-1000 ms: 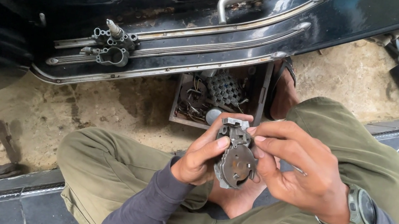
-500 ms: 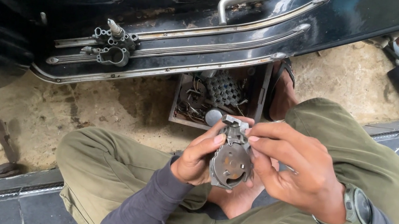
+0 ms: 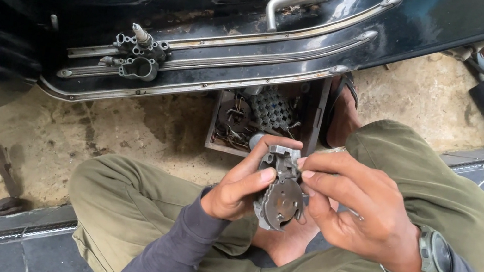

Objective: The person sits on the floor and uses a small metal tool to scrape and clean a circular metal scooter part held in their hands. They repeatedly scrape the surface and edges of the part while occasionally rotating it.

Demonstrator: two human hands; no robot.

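Currently we hold a small greasy metal mechanism (image 3: pixel 277 192) above our lap. Left hand (image 3: pixel 241 187) cradles it from the side, thumb and fingers clamped on its body so the round plate faces up for viewing. Right hand (image 3: pixel 358 214) has its fingers pinched together at the top edge, steadying it. A wooden box of parts (image 3: pixel 258 116) sits just beyond on the sandy ground (image 3: pixel 96 127), within reach beneath the dark vehicle body (image 3: pixel 236 45). Compared with a second ago, the mechanism sits slightly lower; both grips are unchanged.
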